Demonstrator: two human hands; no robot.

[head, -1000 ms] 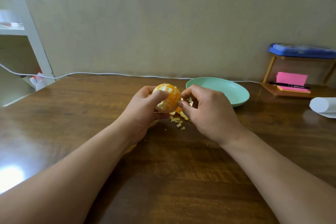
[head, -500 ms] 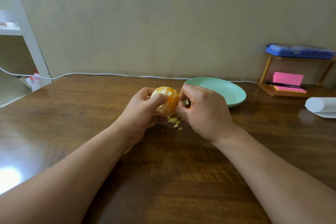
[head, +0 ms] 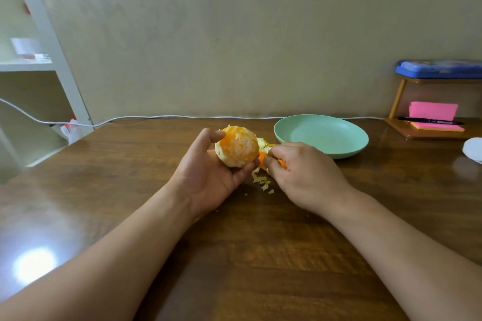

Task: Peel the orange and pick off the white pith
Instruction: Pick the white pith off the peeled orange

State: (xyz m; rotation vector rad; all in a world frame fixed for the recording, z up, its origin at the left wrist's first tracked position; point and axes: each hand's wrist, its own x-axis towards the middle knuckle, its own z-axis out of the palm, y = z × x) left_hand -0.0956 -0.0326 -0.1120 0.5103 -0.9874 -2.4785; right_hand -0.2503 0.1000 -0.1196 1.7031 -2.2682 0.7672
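step: picking white pith off the orange (head: 236, 148); turn a white patch toward the right hand, nip a loose edge with the nails, pull along the segment, not into it
left hand (head: 208, 177): cupped round the orange, thumb and fingers clamped on it
right hand (head: 305, 172): just beside the orange; fingers curled down at the peel scraps (head: 263, 181) on the surface (head: 260, 255); cannot tell whether they pinch one
orange: rind off; flesh mottled with white pith

The round, mostly peeled orange (head: 237, 147), patchy with white pith, sits gripped in the left hand (head: 208, 177) just left of the pale green plastic plate (head: 347, 154), with torn peel and pith scraps (head: 262, 180) lying nearer that plate.
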